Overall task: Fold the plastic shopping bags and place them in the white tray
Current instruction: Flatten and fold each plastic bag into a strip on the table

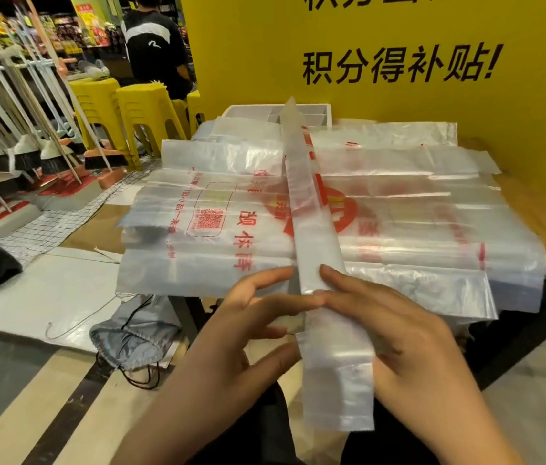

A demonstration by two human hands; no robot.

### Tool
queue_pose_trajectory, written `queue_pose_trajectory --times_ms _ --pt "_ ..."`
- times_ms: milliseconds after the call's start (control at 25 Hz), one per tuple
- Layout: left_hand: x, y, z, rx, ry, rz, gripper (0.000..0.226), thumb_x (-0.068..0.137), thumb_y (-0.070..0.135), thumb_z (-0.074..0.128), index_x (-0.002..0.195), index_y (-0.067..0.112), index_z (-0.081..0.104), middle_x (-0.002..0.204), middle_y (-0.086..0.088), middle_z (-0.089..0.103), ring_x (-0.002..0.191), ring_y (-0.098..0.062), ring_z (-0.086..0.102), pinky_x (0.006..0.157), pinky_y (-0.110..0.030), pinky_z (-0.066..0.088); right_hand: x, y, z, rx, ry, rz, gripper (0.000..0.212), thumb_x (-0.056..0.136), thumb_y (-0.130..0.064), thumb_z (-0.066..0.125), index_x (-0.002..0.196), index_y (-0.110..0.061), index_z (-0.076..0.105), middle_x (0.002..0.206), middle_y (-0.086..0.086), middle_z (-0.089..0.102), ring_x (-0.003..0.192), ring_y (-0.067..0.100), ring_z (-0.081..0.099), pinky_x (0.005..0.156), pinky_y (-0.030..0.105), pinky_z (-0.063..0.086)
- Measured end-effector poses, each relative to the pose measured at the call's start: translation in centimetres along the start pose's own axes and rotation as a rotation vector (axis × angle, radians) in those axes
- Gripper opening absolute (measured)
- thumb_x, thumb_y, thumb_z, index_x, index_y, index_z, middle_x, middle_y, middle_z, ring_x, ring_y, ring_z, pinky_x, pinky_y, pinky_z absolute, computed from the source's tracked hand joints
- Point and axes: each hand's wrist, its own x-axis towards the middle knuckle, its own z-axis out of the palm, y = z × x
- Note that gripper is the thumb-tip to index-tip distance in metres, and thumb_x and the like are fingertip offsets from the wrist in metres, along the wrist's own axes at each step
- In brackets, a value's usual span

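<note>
The white tray [248, 110] is mostly hidden behind the stacked bags [231, 209] and the folded strip [312, 236]

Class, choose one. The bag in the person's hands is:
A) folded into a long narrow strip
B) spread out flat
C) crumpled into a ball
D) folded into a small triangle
A: the folded bag is one long narrow strip, reaching over the stack of flat bags toward the white tray.

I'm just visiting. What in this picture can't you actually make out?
All in the head view:
- White tray: mostly hidden behind the bag stack and the folded bag; its contents are unseen.
- Right hand: the thumb is out of sight behind the folded bag.
- Bag stack: translucent layers overlap, so they cannot be counted.
- Yellow sign: the top line is cut off by the frame edge.
- Table: largely covered by bags.
</note>
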Motion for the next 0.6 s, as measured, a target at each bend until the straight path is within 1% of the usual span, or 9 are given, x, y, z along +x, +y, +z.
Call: queue_pose_trajectory --times_ms 80,120,240,280,320,360,440,520,600 --pt "0.0 -0.3 0.8 -0.162 0.105 -0.045 0.021 0.090 0.025 0.071 0.108 0.035 0.074 0.141 0.013 0.050 0.116 -0.017 0.064 0.083 -0.022 0.053 -0.1 -0.5 0.4 0.219 0.002 0.127 0.048 0.081 -0.011 0.079 0.110 -0.044 0.061 0.137 -0.035 0.051 0.124 -0.009 0.052 0.082 0.008 0.048" --pt "0.2 -0.5 1.0 -0.198 0.143 -0.066 0.015 0.090 0.027 0.071 0.103 0.032 0.075 0.140 0.011 0.052 0.116 -0.020 0.064 0.080 -0.025 0.054 -0.1 -0.7 0.5 0.278 0.007 0.156 0.044 0.079 -0.010 0.080 0.103 -0.041 0.061 0.136 -0.035 0.052 0.124 -0.009 0.052 0.078 0.007 0.049" --pt "0.6 -1.0 1.5 -0.206 0.231 -0.095 0.012 0.086 0.034 0.065 0.091 0.029 0.075 0.133 0.008 0.059 0.120 -0.024 0.061 0.079 -0.048 0.057 -0.2 -1.0 0.8 0.156 0.027 0.119 0.035 0.083 -0.004 0.077 0.098 -0.035 0.069 0.137 -0.028 0.054 0.126 -0.008 0.051 0.074 0.012 0.051" --pt "0.7 -1.0 1.6 -0.217 0.247 -0.096 0.013 0.086 0.034 0.063 0.088 0.026 0.074 0.131 0.006 0.060 0.118 -0.025 0.062 0.078 -0.052 0.057 -0.3 -1.0 0.8 0.129 0.043 0.109 0.027 0.085 -0.006 0.075 0.098 -0.029 0.072 0.137 -0.027 0.055 0.125 -0.007 0.052 0.076 0.014 0.051" --pt "0.9 -0.9 1.7 -0.232 0.253 -0.092 0.015 0.088 0.034 0.063 0.087 0.022 0.073 0.130 0.004 0.061 0.115 -0.026 0.064 0.075 -0.049 0.058 -0.3 -1.0 0.8 0.130 0.060 0.109 0.018 0.086 -0.010 0.073 0.094 -0.026 0.073 0.136 -0.025 0.056 0.123 -0.006 0.054 0.078 0.014 0.050" --pt "1.0 -0.9 1.8 -0.251 0.257 -0.087 0.018 0.089 0.034 0.063 0.085 0.019 0.072 0.128 0.004 0.061 0.111 -0.025 0.065 0.071 -0.040 0.058 -0.2 -1.1 0.7 0.147 0.081 0.120 0.009 0.089 -0.017 0.070 0.091 -0.025 0.074 0.134 -0.024 0.058 0.121 -0.005 0.056 0.082 0.013 0.048" --pt "1.1 -0.6 1.9 -0.306 0.254 -0.096 0.022 0.089 0.038 0.066 0.080 0.019 0.073 0.126 0.008 0.060 0.103 -0.021 0.069 0.070 -0.023 0.055 0.1 -1.7 0.8 0.187 0.150 0.152 0.015 0.092 -0.034 0.062 0.092 -0.029 0.076 0.126 -0.021 0.064 0.115 -0.003 0.061 0.086 0.008 0.044" --pt "1.1 -0.5 2.0 -0.322 0.234 -0.106 0.020 0.085 0.043 0.071 0.079 0.024 0.071 0.128 0.010 0.059 0.106 -0.021 0.068 0.075 -0.024 0.056 0.6 -2.3 1.2 0.268 0.227 0.220 0.021 0.093 -0.041 0.059 0.088 -0.032 0.078 0.115 -0.017 0.068 0.107 -0.002 0.064 0.082 0.005 0.044" --pt "1.1 -0.4 2.2 -0.295 0.246 -0.149 0.018 0.083 0.043 0.075 0.077 0.027 0.070 0.130 0.016 0.057 0.111 -0.018 0.066 0.076 -0.023 0.055 1.0 -2.8 1.7 0.342 0.290 0.319 0.025 0.091 -0.044 0.065 0.072 -0.033 0.077 0.114 -0.017 0.067 0.106 -0.002 0.064 0.077 0.005 0.045"
